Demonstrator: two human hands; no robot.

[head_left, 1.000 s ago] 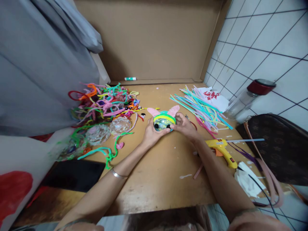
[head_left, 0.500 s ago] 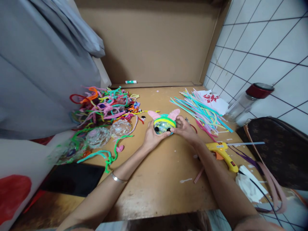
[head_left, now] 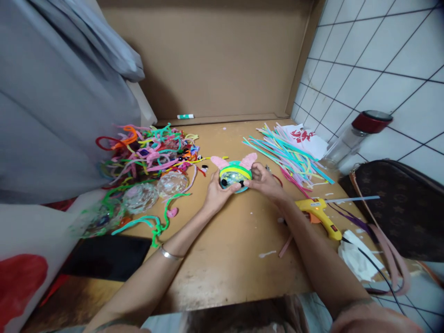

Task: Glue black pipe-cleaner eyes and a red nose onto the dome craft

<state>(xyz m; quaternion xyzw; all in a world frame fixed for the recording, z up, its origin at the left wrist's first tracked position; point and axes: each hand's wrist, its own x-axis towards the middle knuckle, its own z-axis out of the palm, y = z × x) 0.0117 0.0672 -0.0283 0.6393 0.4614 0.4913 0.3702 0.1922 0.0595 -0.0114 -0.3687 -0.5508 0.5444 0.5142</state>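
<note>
Head view: over the last second almost nothing has changed but a slight shift of the framing. The left hand (head_left: 215,194) and the right hand (head_left: 265,181) keep the same hold on the eared ball (head_left: 233,176), which sits between them; whether it touches the bench (head_left: 239,259) I cannot tell. The left hand is curled round its near side, thumb along the lower front; the right hand pinches the other side, thumb at one black dot (head_left: 242,184). A second black dot (head_left: 224,183) stays uncovered beside the left fingers, and both pink ears rise clear of the fingertips. Such an unmoving hold suggests to me steady pressure on that dot rather than repositioning.

For room, the bench lies bare between the forearms, back to its near edge, save for small marks, and another open strip runs beyond the ball to the cardboard panel (head_left: 222,60). Sideways is tighter: clear balls (head_left: 140,196) and a heap of pipe cleaners (head_left: 159,145) sit left of the left hand, while a loose bunch of pipe cleaners (head_left: 287,150) fans out beyond the right hand. The yellow glue gun (head_left: 322,217) lies just outside the right forearm, its front partly hidden, so a outward sweep could knock it.
</note>
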